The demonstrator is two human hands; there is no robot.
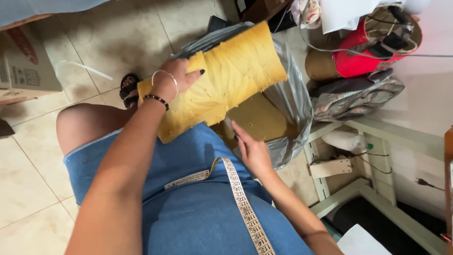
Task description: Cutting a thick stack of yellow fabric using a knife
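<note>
Inside, grey plastic bag (297, 101) holds yellow foam pieces (257, 118).

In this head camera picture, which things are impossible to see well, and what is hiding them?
- Right hand: its fingertips go under the yellow foam piece, so the narrow tool it seems to hold cannot be identified.
- Left hand: its palm is pressed on the foam and hidden.
- Grey plastic bag: the foam covers most of what is inside.
- Measuring tape: cut off by the bottom edge.
- Sandal: partly behind the foam and wrist.
</note>
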